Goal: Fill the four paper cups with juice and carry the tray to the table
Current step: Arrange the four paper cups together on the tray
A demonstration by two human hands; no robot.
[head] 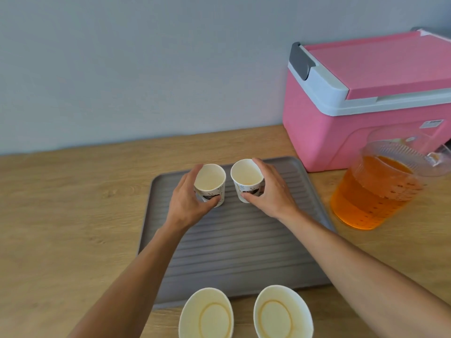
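From the head camera, our left hand [189,201] is curled around one small printed white paper cup [211,184] and our right hand [266,191] around its twin [247,179], both cups upright and empty-looking at the far end of the grey ribbed plastic tray [244,245]. Two more empty paper cups [206,313] stand off the tray at its near edge, on the wooden counter [61,215].

We judge the main risk to be squeezing: these thin walls could buckle, or a cup could tip on the ribs when let go. The clear plastic pitcher of orange juice [375,189] sits just right of the tray, in front of the pink cooler box [366,98]. Reaching for it, our right forearm could knock the near cups; nothing else blocks us.
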